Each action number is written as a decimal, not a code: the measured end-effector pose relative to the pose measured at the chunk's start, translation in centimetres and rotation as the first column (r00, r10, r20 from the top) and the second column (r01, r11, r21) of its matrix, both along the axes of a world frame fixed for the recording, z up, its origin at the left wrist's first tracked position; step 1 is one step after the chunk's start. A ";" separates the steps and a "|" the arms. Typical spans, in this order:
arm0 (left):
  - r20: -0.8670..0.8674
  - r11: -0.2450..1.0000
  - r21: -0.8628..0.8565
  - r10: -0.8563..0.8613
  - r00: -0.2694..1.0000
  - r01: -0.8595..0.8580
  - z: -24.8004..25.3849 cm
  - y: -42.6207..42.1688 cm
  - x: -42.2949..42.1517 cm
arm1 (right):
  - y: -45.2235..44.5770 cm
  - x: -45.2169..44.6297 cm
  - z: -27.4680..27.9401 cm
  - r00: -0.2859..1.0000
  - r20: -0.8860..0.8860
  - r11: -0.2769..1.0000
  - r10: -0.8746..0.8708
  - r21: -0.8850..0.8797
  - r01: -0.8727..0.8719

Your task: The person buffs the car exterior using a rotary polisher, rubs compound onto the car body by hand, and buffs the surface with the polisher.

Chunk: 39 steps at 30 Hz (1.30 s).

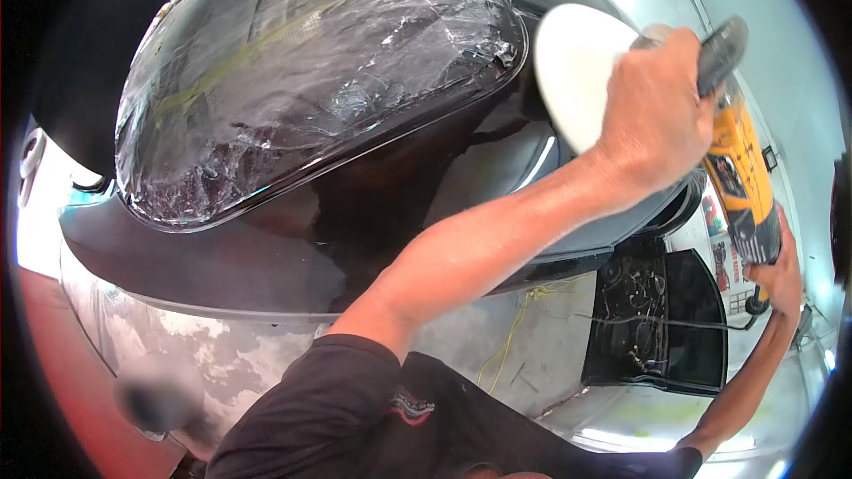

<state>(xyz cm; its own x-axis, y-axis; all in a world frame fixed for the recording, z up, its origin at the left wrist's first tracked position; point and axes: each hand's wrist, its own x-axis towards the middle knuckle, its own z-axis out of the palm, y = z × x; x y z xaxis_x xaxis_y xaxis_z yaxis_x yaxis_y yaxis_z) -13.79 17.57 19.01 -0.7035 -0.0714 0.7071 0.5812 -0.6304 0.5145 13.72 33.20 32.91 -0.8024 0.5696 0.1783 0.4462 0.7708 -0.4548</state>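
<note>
Beside the shiny dark car, I saw a person hold a yellow and black polisher with two bare hands. The left arm came out of a short black sleeve and reached up and across to the right, in front of the car. It was almost straight, with a small bend at the elbow. The left hand was up high, with its back showing and its knuckles near the top. Its fingers were curled in tight, clamped on the black handle at the front of the polisher.

The right arm was farther over to the right and pointed up. The right hand was lower than the left one, with its fingers wrapped around the back end of the polisher. Part of that grip was hidden, so I could not see every finger.

The polisher slanted down from the left hand to the right hand. Its big round white pad was tipped on its edge, close to the car's side. I could not tell if the pad touched the paint. Just left of the pad, wrinkly clear plastic covered the car window. Below, a yellow cord lay on the floor.
</note>
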 end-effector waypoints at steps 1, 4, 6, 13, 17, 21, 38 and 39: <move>-0.012 1.000 0.019 -0.014 1.000 0.014 -0.2 0.8 0.7 | -0.2 0.8 -0.3 0.999 0.016 1.000 -0.028 0.009 0.027; -0.060 0.997 0.028 -0.069 0.996 0.071 -0.9 1.9 2.1 | -0.9 2.9 -1.3 0.992 0.014 0.990 -0.125 0.068 0.124; -0.079 0.995 0.061 -0.073 0.994 0.078 -1.5 1.5 2.5 | -2.2 2.6 -1.6 0.984 0.029 0.982 -0.175 0.073 0.172; -0.075 0.998 0.051 0.050 0.996 -0.047 -5.6 -5.5 3.9 | -5.0 1.2 -2.9 0.993 0.098 0.993 -0.067 0.105 0.057; -0.111 0.999 0.023 0.043 0.993 -0.041 -7.2 -7.3 5.1 | -6.0 2.1 -4.7 0.995 0.085 0.995 -0.057 0.084 0.050; -0.142 1.000 0.008 -0.004 0.990 0.005 -6.8 -5.5 4.9 | -5.5 4.4 -6.6 0.989 -0.009 0.989 -0.145 0.034 0.145; -0.299 0.948 -0.306 -0.006 0.954 -0.090 -14.0 -13.3 7.1 | -7.6 4.2 -16.2 0.994 0.033 0.995 0.103 -0.018 -0.102; -0.275 0.940 -0.323 0.015 0.961 -0.107 -13.7 -13.1 7.5 | -7.9 4.2 -16.7 0.992 0.065 0.994 0.111 -0.028 -0.109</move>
<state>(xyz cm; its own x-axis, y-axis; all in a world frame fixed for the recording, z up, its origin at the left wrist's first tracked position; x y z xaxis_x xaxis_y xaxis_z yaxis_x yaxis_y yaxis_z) -6.33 4.48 5.27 -0.4894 0.1628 0.8567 0.7567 -0.4090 0.5100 17.94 25.32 16.16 -0.8698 0.4811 0.1097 0.3892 0.8056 -0.4466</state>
